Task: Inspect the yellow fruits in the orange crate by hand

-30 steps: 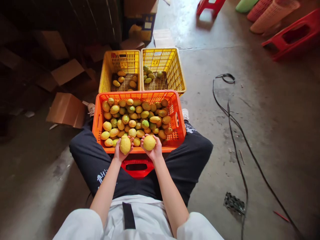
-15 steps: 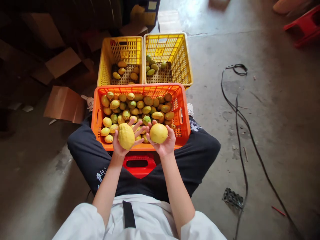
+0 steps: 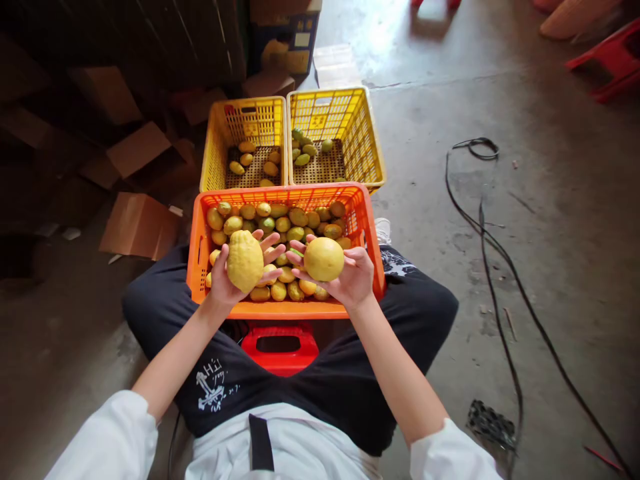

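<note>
On my left hand (image 3: pixel 223 287), palm up with the fingers spread, rests a large bumpy yellow lemon (image 3: pixel 245 261). A smoother, rounder yellow lemon (image 3: pixel 324 259) lies across the fingers and palm of my right hand (image 3: pixel 357 279). Both hands are above an orange crate (image 3: pixel 295 310) between my knees, apart from each other. Many yellow and greenish lemons (image 3: pixel 299 217) fill the crate, partly hidden behind my hands.
Beyond the orange crate stand a left yellow crate (image 3: pixel 213 153) and a right yellow crate (image 3: pixel 373 140), each with some fruit. A red stool (image 3: pixel 285 363) shows between my legs. Cardboard boxes (image 3: pixel 143 223) lie at left, a black cable (image 3: pixel 520 307) at right.
My hands have moved farther apart, each still with its lemon. The view has shifted, so the crates appear lower.
</note>
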{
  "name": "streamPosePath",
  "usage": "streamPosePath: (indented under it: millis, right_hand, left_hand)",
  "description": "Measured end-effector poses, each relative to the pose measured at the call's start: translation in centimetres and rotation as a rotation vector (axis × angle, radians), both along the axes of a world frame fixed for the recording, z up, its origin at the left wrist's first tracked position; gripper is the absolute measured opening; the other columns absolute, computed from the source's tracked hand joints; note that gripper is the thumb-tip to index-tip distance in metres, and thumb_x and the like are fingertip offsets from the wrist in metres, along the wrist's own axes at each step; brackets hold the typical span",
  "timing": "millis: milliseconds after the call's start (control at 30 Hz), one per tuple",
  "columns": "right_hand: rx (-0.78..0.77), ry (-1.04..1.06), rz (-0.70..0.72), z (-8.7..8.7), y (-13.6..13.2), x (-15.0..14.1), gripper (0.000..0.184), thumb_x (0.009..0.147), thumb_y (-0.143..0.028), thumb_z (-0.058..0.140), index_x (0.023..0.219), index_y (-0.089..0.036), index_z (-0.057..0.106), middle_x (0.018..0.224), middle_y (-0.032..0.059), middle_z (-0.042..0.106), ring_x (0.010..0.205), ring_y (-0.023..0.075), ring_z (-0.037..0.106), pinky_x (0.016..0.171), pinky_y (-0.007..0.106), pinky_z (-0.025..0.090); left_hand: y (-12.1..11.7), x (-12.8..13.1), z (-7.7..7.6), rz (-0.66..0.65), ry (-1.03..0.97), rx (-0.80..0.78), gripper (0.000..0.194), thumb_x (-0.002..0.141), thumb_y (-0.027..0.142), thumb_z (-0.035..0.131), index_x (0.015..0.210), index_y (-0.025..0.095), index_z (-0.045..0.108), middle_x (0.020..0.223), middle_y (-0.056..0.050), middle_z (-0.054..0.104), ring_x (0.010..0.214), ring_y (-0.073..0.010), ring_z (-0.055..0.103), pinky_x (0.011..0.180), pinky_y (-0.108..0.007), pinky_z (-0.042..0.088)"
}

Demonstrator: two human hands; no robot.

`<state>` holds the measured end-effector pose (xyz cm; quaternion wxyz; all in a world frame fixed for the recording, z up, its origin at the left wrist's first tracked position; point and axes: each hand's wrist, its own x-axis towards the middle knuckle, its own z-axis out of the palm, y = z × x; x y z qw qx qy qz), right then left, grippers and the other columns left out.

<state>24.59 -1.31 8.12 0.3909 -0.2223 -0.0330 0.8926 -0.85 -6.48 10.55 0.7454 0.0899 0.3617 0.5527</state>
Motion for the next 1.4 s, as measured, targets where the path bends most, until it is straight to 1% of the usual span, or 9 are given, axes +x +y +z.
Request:
streamPosePath:
  millis: [200,400,567,700,833,933,1033,1267,1400]
  right_hand:
    - [0.042,-0.048,0.051,-1.1,2.5,0.7,0.056,0.094,-0.037,0.050,0.145,-0.015,0.064,0.136,0.0202,0.078,0.143,0.0378,0.068,0.107,0.064,0.062]
    - [0.051,-0.105,-0.026,-4.4,0.6,2.9,0.055,0.102,-0.042,0.058,0.151,-0.017,0.060,0.140,0.0199,0.078,0.135,0.0299,0.075,0.096,0.042,0.069]
    - [0.047,-0.102,0.043,-6.4,0.1,2.5,0.055,0.095,-0.052,0.075,0.137,-0.016,0.070,0.111,0.0118,0.084,0.088,0.0218,0.082,0.072,0.028,0.069]
    - [0.067,-0.084,0.104,-7.1,0.6,0.6,0.050,0.083,-0.054,0.089,0.115,-0.018,0.074,0.099,0.0076,0.083,0.071,0.0174,0.075,0.059,0.023,0.061]
    - [0.082,-0.189,0.091,-7.4,0.7,-0.6,0.046,0.078,-0.047,0.095,0.113,-0.026,0.073,0.101,0.0054,0.084,0.078,0.0205,0.078,0.064,0.026,0.060]
    - [0.112,-0.207,0.108,-7.0,0.7,-0.8,0.053,0.079,-0.050,0.090,0.124,-0.028,0.072,0.120,0.0101,0.085,0.107,0.0313,0.081,0.086,0.042,0.067]
    - [0.139,-0.152,0.167,-6.1,0.7,-0.4,0.065,0.077,-0.048,0.085,0.137,-0.027,0.070,0.138,0.0149,0.081,0.126,0.0381,0.077,0.101,0.054,0.065]
    - [0.264,-0.199,0.108,-6.1,0.5,-0.3,0.079,0.076,-0.043,0.089,0.150,-0.029,0.065,0.145,0.0129,0.078,0.140,0.0364,0.070,0.114,0.053,0.059]
    - [0.250,-0.199,0.115,-7.3,0.1,-1.0,0.082,0.075,-0.051,0.092,0.149,-0.029,0.066,0.137,0.0107,0.080,0.139,0.0359,0.071,0.115,0.052,0.060]
  left_hand:
    - [2.0,-0.4,-0.2,-0.052,-0.018,0.065,0.081,0.100,0.071,0.061,0.170,0.033,0.048,0.181,-0.013,0.044,0.173,-0.0499,0.023,0.126,-0.077,0.040]
    - [1.0,-0.7,-4.0,-0.044,-0.040,0.058,0.088,0.091,0.069,0.071,0.167,0.028,0.052,0.176,-0.018,0.050,0.173,-0.0494,0.023,0.127,-0.075,0.040]
    - [0.9,-0.9,-6.4,0.010,-0.082,-0.105,0.071,0.098,0.060,0.070,0.156,0.021,0.058,0.139,-0.020,0.077,0.149,-0.0465,0.062,0.120,-0.073,0.050]
    - [1.0,-0.5,-6.8,0.024,-0.115,-0.185,0.053,0.103,0.048,0.065,0.144,0.016,0.064,0.118,-0.016,0.080,0.118,-0.0368,0.080,0.110,-0.058,0.063]
    - [0.6,-0.1,-7.3,0.060,-0.137,-0.218,0.058,0.099,0.040,0.064,0.148,0.011,0.064,0.124,-0.021,0.080,0.110,-0.0366,0.081,0.100,-0.052,0.066]
    - [0.6,0.0,-7.6,0.065,-0.210,-0.173,0.066,0.094,0.034,0.059,0.155,0.010,0.062,0.132,-0.022,0.080,0.118,-0.0393,0.080,0.103,-0.053,0.064]
    - [0.7,0.0,-7.7,0.066,-0.221,-0.148,0.069,0.094,0.031,0.058,0.159,0.009,0.060,0.137,-0.022,0.078,0.126,-0.0388,0.077,0.110,-0.052,0.061]
    - [0.5,0.3,-7.9,0.035,-0.147,-0.073,0.084,0.087,0.039,0.084,0.161,0.009,0.055,0.136,-0.021,0.076,0.134,-0.0357,0.073,0.113,-0.043,0.060]
    - [0.5,0.6,-8.5,0.034,-0.135,-0.095,0.075,0.082,0.034,0.088,0.150,0.015,0.062,0.134,-0.018,0.077,0.130,-0.0356,0.075,0.110,-0.045,0.063]
